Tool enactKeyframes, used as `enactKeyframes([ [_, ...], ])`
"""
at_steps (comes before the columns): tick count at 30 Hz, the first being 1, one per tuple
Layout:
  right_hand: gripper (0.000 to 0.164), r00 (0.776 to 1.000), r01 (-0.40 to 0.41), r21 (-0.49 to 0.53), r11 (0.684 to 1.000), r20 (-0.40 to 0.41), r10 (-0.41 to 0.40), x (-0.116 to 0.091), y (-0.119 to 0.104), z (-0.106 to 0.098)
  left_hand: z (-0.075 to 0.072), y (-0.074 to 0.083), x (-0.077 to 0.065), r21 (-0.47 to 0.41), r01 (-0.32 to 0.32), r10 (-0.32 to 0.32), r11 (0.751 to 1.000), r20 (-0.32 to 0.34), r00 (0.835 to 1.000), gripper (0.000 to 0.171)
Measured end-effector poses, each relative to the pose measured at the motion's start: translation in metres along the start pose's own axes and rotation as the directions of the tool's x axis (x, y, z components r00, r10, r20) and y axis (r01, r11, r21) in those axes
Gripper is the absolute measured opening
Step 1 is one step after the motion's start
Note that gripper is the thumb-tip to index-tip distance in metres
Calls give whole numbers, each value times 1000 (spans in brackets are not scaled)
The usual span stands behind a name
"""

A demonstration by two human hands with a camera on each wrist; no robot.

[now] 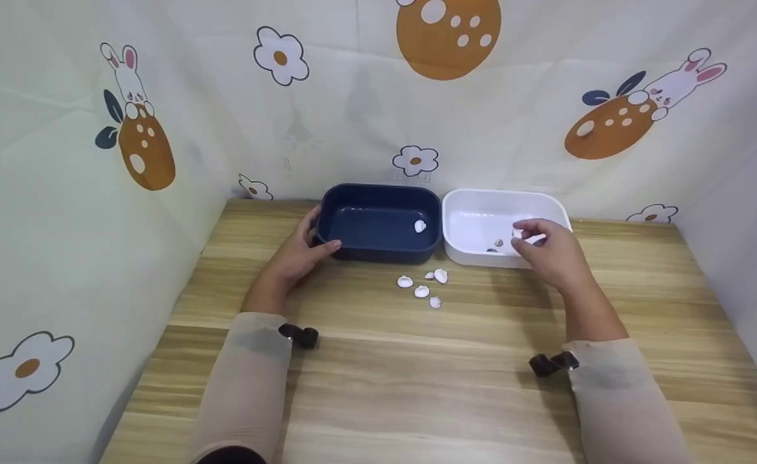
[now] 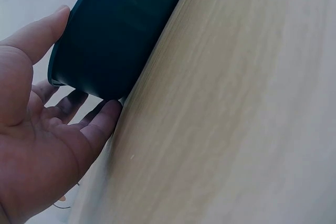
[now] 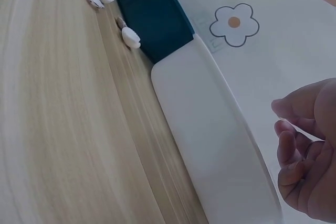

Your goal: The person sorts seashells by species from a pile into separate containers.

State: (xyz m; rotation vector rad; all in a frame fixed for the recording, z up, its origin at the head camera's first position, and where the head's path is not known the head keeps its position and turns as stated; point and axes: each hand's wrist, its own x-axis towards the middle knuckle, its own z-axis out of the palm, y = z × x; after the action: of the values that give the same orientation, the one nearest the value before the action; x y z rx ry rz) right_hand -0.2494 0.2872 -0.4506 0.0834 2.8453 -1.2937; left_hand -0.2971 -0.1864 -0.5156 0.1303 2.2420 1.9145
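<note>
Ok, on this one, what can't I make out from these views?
- Head view: the white piece is mostly covered by the right hand, so its shape is unclear.
- Head view: one small item is partly hidden by the near side of the white box.
- Right wrist view: the white box's outside hides its contents; the right edge cuts off the right hand.
- Left wrist view: the top edge crops the dark blue box.

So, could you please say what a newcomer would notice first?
Probably the dark blue bin and the white bin, side by side on the table. The left hand holds the blue one's outer end; the right hand pinches a small white thing over the other. Pale shells lie in front.
</note>
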Motion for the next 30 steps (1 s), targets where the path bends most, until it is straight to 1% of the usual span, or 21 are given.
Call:
enactKeyframes([
  [4, 36, 1000, 0, 5, 1000, -8, 0, 0, -1, 1, 0, -1, 1, -3, -2, 2, 1000, -1, 1000, 99],
  [9, 38, 999, 24, -2, 1000, -24, -24, -2, -1, 2, 0, -2, 0, -9, 0, 0, 1000, 3, 1000, 100],
  [16, 38, 994, 102, -10, 995, -34, -102, -4, -4, 8, -2, -1, 1, 29, 46, -46, 999, -5, 999, 102],
  [24, 34, 986, 160, -17, 987, 44, -159, -9, -17, 29, -2, -3, 2, 24, 27, -27, 999, -4, 1000, 101],
  [27, 32, 980, 179, 2, 984, 92, -178, -12, -23, 40, -2, -2, 1, 13, 21, -21, 1000, -1, 1000, 101],
  [30, 31, 969, 194, 28, 981, 152, -196, -17, -29, 51, -1, -1, 0, 6, 26, -26, 1000, -4, 1000, 101],
])
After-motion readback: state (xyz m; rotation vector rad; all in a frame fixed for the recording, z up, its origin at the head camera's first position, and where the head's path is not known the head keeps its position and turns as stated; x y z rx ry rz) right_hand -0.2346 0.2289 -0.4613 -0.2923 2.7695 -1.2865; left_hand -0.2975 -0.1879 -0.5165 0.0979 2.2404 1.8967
